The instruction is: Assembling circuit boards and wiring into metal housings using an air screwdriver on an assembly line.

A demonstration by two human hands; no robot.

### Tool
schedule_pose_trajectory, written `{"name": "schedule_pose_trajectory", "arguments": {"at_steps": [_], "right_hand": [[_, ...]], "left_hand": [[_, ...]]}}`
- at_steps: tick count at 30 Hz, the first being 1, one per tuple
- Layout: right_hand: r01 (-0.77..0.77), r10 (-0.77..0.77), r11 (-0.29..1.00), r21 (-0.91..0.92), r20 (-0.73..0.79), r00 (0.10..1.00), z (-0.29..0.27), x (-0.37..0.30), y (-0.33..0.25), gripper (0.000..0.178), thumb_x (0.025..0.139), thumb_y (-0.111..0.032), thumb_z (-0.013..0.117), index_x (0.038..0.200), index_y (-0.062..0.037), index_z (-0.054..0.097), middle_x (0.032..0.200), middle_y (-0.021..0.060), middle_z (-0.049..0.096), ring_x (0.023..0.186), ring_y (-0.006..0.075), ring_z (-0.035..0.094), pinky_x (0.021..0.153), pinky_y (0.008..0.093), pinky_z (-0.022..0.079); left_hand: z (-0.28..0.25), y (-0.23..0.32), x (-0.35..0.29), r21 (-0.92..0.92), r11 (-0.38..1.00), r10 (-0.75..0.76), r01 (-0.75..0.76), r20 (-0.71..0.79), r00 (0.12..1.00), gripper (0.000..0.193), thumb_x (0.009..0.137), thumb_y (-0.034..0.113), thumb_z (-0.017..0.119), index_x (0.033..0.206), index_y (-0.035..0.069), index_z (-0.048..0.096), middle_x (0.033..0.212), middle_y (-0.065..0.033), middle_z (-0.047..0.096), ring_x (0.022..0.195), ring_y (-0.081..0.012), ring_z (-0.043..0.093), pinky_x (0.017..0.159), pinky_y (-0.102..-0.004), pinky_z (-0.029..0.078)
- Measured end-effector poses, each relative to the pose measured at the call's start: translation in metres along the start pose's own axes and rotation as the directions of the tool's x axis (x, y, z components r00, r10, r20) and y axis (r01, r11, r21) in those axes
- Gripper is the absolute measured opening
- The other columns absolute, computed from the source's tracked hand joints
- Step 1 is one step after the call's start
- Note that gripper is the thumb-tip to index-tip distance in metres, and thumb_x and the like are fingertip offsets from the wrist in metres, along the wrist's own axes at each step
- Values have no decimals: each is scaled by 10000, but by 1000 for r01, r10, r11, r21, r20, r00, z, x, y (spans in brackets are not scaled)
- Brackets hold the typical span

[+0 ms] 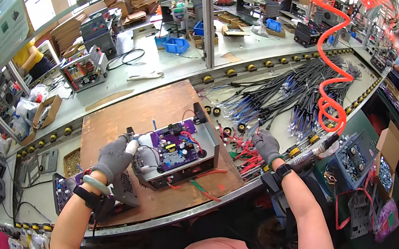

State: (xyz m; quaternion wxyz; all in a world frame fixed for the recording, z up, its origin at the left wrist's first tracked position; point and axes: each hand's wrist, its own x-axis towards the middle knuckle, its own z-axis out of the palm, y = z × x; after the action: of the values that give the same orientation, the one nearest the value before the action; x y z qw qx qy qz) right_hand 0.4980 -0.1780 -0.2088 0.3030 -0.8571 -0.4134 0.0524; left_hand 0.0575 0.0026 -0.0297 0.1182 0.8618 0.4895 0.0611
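An open electronics unit (192, 165) with a dark metal case lies on a brown wooden board (160, 104). Inside it shows a purple circuit board (173, 147). My left hand (116, 155), in a grey glove with white at a fingertip, grips the unit's left end. Its fingertips are partly hidden there. To the right, my grey-gloved right hand (266, 145) hovers by a heap of red-ended wires (243, 151), fingers drawn together. What they hold, if anything, is too small to name. A second unit (62, 193) with purple boards is beside my left wrist.
Black cables (274, 92) lie in a large heap beyond my right hand. A coiled orange air hose (328, 62) hangs at the right above a screwdriver-like tool (321, 146). Blue bins of small metal parts (356, 160) stand far right. Loose red and green wires (204, 189) lie in front.
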Motion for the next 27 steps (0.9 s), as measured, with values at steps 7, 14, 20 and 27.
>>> {"name": "schedule_pose_trajectory", "arguments": {"at_steps": [7, 14, 20, 27], "right_hand": [[189, -218, 797, 573, -18, 976, -55, -6, -71, 335, 1003, -322, 564, 982, -22, 712, 714, 48, 648, 678, 118, 579, 644, 310, 472], [167, -548, 747, 644, 454, 702, -128, -43, -248, 222, 985, -232, 612, 1030, -34, 704, 720, 34, 653, 627, 99, 590, 596, 284, 494], [416, -682, 692, 589, 346, 645, -96, -33, -264, 197, 934, -231, 654, 1021, -59, 690, 766, 147, 685, 719, 288, 689, 650, 373, 517], [678, -796, 604, 419, 340, 500, -72, -28, -275, 225, 931, -278, 638, 978, -66, 699, 836, 180, 675, 812, 363, 678, 689, 433, 524]], "left_hand": [[-8, 28, -10, -26, 995, 89, -99, -255, 963, 434, 919, 314, 628, 1250, 35, 599, 1195, -232, 642, 1065, -405, 634, 932, -444, 489], [-26, 84, -1, -744, 617, 330, -257, -52, 943, 435, 915, 280, 697, 1282, 63, 609, 1142, -159, 676, 969, -234, 680, 852, -320, 526], [-20, 109, 14, -822, 538, 327, -187, -1, 945, 312, 969, 214, 647, 1193, -3, 657, 970, -27, 694, 873, -73, 597, 805, -255, 504], [-7, 89, 11, -927, 375, 331, -13, 121, 936, 266, 986, 208, 611, 1178, 43, 693, 996, -38, 703, 865, -75, 606, 778, -261, 501]]}}
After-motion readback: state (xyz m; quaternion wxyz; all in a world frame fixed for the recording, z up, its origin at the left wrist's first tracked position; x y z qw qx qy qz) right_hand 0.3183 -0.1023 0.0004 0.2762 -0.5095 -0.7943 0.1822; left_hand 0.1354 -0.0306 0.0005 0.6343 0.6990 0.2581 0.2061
